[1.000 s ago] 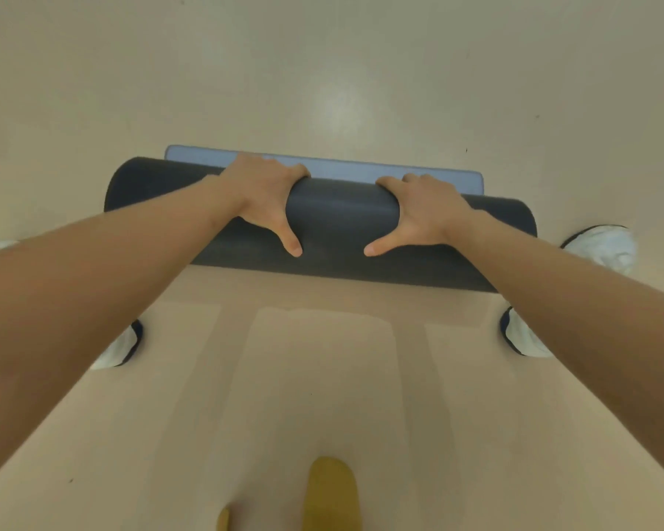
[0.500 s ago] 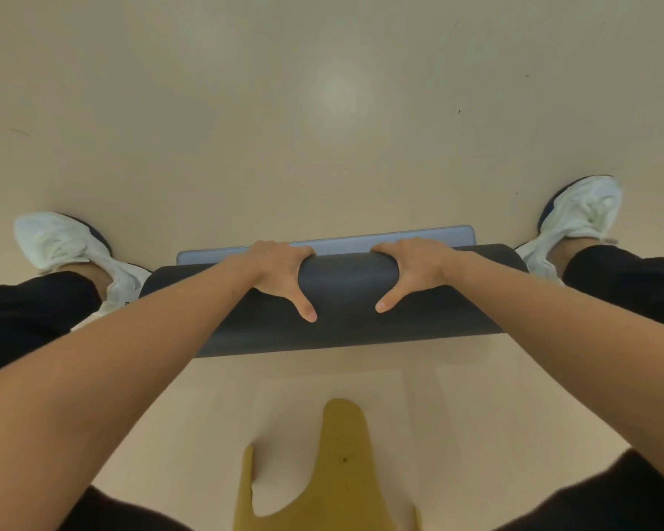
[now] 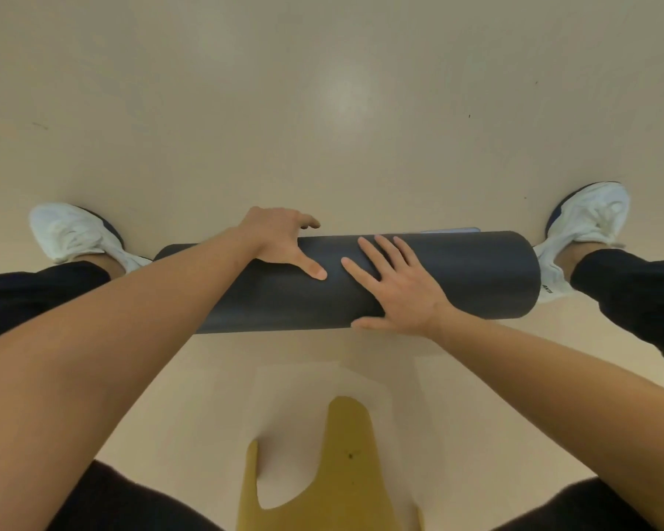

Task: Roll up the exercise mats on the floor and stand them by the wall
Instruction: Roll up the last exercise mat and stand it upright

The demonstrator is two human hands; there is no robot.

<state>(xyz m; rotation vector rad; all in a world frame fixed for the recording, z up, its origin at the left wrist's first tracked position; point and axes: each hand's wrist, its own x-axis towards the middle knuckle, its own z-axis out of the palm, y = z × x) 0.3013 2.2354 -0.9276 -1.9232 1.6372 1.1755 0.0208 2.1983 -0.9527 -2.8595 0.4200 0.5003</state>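
Two things changed in the last second, far as I can tell. First, the blue strip that ran along the far side of the rolled exercise mat [image 3: 457,277] is nearly gone. Only a sliver of blue tail [image 3: 451,229] peeks out at the far right end. Second, my right hand [image 3: 399,293] has given up its hook over the far edge and now lies flat on top of the roll, with the fingers straight and spread wide and the thumb low along the near side. My left hand [image 3: 280,243] hasn't switched. Its fingers are curled over the far side and its thumb is splayed across the top, holding the roll.

The mat itself lies left to right on the floor [image 3: 322,109], between my left shoe [image 3: 73,231] and right shoe [image 3: 587,220], each end just beside a shoe.

My read is that the rolling on this one is basically done, and the flat palm is there to press the last wrap down. Next up would be getting a proper grip and tipping it on end. No wall shows in this view, so I can't say where it has to go. If the pressure comes off too soon, I'd bet that loose tail springs back open.
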